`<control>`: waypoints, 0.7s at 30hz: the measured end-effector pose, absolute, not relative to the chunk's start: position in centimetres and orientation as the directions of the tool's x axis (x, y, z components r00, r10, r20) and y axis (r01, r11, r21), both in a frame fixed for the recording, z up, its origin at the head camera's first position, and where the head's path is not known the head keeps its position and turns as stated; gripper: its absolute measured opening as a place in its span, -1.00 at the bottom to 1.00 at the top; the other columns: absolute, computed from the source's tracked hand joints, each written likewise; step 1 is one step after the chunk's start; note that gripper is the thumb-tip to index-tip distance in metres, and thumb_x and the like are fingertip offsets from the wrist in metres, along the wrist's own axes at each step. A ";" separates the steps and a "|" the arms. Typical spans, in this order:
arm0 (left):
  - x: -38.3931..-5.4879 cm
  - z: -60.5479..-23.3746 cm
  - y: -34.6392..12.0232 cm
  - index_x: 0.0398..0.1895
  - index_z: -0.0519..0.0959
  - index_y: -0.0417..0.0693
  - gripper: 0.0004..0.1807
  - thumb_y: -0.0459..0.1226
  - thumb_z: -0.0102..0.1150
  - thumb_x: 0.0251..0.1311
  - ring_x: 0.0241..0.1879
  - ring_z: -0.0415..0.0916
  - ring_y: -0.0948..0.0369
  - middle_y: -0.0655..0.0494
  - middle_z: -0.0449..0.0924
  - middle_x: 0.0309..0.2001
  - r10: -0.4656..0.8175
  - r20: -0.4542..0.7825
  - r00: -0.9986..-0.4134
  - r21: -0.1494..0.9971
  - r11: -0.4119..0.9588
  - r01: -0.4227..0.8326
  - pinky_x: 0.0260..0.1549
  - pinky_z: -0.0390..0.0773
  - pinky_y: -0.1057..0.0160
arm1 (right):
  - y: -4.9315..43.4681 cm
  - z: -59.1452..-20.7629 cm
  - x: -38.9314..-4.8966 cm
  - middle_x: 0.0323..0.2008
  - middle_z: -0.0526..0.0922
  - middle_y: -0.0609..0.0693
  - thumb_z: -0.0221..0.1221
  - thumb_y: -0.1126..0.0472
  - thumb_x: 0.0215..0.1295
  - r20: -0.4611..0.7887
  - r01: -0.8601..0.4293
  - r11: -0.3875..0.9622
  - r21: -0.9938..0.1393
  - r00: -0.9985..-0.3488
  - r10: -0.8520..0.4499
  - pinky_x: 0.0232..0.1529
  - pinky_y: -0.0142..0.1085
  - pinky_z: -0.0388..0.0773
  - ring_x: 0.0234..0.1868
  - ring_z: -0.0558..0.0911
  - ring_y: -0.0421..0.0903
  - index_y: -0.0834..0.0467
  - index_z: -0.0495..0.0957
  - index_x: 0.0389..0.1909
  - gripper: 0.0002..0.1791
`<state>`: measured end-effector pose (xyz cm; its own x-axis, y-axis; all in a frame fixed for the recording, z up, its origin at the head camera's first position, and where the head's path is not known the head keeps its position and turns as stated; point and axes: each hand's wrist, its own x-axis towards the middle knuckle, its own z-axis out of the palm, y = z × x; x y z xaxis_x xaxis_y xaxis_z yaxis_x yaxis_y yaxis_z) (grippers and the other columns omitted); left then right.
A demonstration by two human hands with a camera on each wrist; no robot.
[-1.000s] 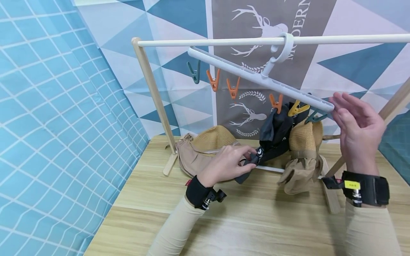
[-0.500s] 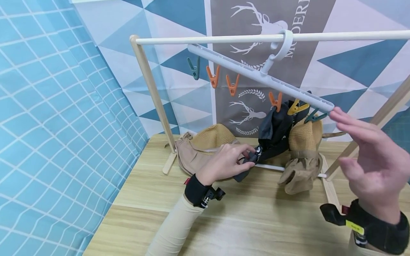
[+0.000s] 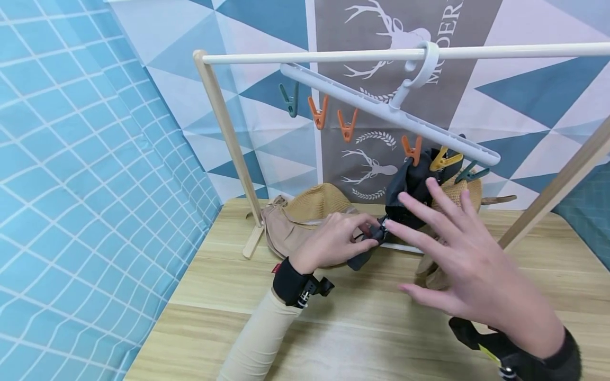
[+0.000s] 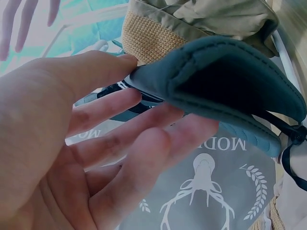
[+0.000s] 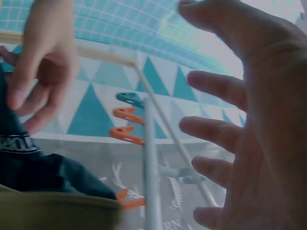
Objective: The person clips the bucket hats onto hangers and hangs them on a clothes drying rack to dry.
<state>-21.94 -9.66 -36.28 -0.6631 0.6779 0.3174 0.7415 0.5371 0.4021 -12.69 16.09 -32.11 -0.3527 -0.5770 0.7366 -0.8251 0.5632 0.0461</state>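
My left hand (image 3: 331, 241) pinches the edge of a dark hat (image 4: 192, 52) between thumb and fingertips. In the left wrist view that edge is stitched and curves around a dark opening, with a black cord at its side. Under the right half of a tilted pale-blue hanger (image 3: 352, 98), an orange clip (image 3: 412, 151) and a yellow clip (image 3: 444, 160) hold the hat's upper part. My right hand (image 3: 469, 264) hovers with spread fingers in front of it, holding nothing. Behind those fingers a tan hat with a woven crown (image 3: 474, 189) hangs at a green clip (image 3: 472, 172).
The hanger hooks over the white rail (image 3: 305, 57) of a wooden stand. Its left half carries a green clip (image 3: 289, 99) and two orange clips (image 3: 318, 112). A second tan hat (image 3: 286, 227) lies on the table (image 3: 209, 296) by the stand's left leg.
My right hand has left the hanger's right end, drawn back, then come leftward and down in front of the hats with fingers spread. My left hand stays on the dark hat.
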 end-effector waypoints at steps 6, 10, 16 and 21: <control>-22.5 -36.7 -10.0 0.24 0.74 -0.07 -0.73 -0.21 0.32 0.62 -0.37 0.70 0.18 0.07 0.89 -0.05 0.704 0.331 -0.629 0.359 0.522 0.773 -0.27 0.46 0.42 | 14.2 -33.6 -14.1 0.64 0.53 0.15 -0.14 -0.55 0.68 0.679 -0.800 0.585 0.134 -0.356 -0.642 0.40 0.81 0.19 0.84 0.20 0.27 -0.10 0.59 0.58 -0.17; -23.0 -36.9 -10.6 0.21 0.75 -0.11 -0.75 -0.29 0.23 0.62 -0.26 0.78 0.17 0.04 0.90 -0.08 0.705 0.329 -0.628 0.355 0.523 0.774 -0.17 0.61 0.38 | 13.3 -34.5 -14.6 0.63 0.57 0.09 -0.25 -0.56 0.70 0.644 -0.795 0.586 0.156 -0.368 -0.670 0.36 0.77 0.29 0.80 0.28 0.26 -0.10 0.62 0.54 -0.14; -23.9 -37.2 -11.5 0.17 0.76 -0.14 -0.77 -0.29 0.20 0.66 -0.26 0.84 0.18 0.04 0.92 -0.15 0.678 0.321 -0.661 0.378 0.548 0.746 -0.18 0.66 0.37 | 12.8 -35.6 -15.8 0.58 0.61 0.08 -0.25 -0.56 0.70 0.583 -0.768 0.611 0.191 -0.411 -0.700 0.42 0.69 0.35 0.70 0.42 0.33 -0.07 0.66 0.50 -0.13; -24.3 -37.4 -11.8 0.21 0.76 -0.13 -0.73 -0.34 0.15 0.64 -0.48 0.67 0.29 0.03 0.93 -0.13 0.659 0.288 -0.695 0.414 0.569 0.711 -0.32 0.49 0.43 | 12.8 -36.3 -16.5 0.59 0.61 0.07 0.37 -0.44 0.40 0.507 -0.748 0.641 0.172 -0.491 -0.708 0.46 0.66 0.34 0.72 0.40 0.30 -0.05 0.69 0.47 -0.21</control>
